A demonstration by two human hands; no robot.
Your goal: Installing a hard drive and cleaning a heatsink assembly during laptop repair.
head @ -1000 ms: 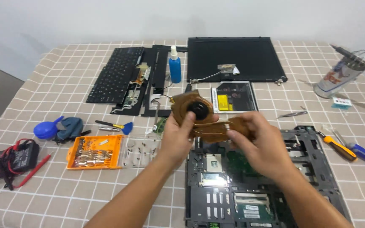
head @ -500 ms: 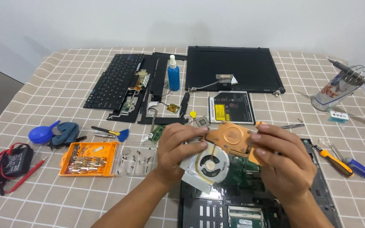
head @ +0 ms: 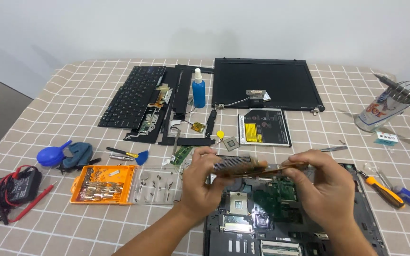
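Copper cooler is out, pinched at both ends by left hand and right hand mid-frame; laptop base below lies stripped open.

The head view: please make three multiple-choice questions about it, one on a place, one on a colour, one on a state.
1. Where does the blue spray bottle stand?
A. Between the keyboard and the black screen panel
B. On the orange bit case
C. Beside the multimeter

2. What colour is the handle of the screwdriver to the right of the open laptop base?
A. Green
B. Orange
C. White

3. How is the copper heatsink held?
A. Lying on the table
B. By the left hand alone
C. By both hands, above the laptop base

Answers: 1 A, it stands upright between the two parts. 2 B, the handle is orange with black. 3 C, the left hand and right hand grip opposite ends.
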